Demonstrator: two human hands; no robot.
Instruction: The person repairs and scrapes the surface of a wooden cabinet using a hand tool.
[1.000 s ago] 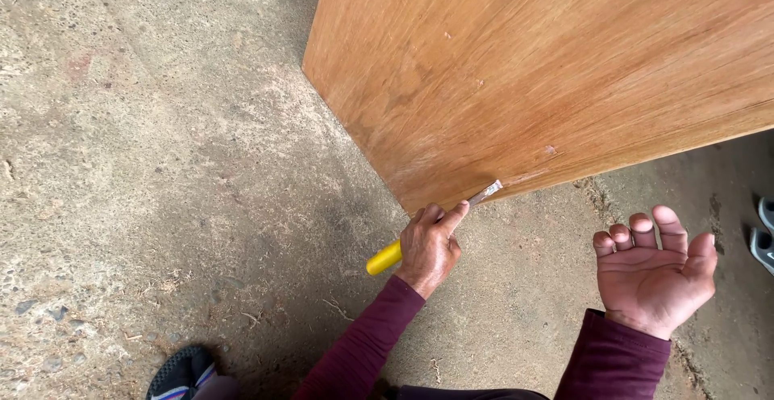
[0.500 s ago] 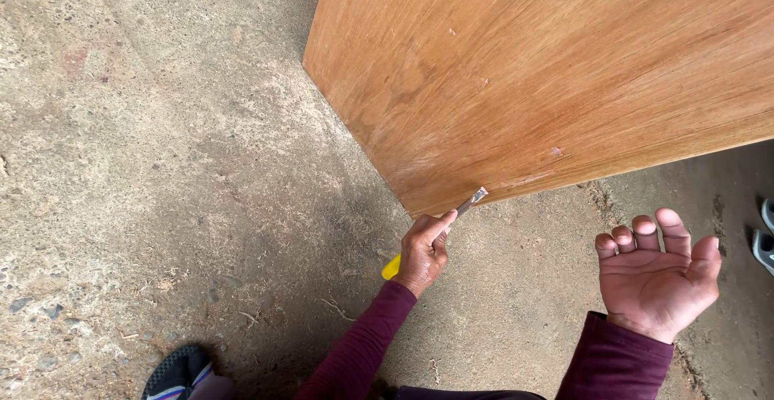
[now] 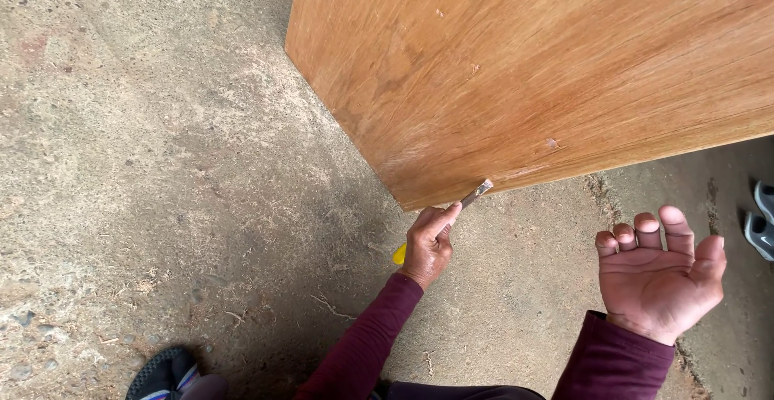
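Chisel (image 3: 474,194) in left hand (image 3: 427,243), right hand (image 3: 659,275) apart

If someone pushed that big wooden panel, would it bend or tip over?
The wooden panel looks broad, flat and rigid, so probably stiff and heavy. How it is supported is out of view, so tipping is uncertain. The left hand presses a yellow-handled chisel against its lower edge.
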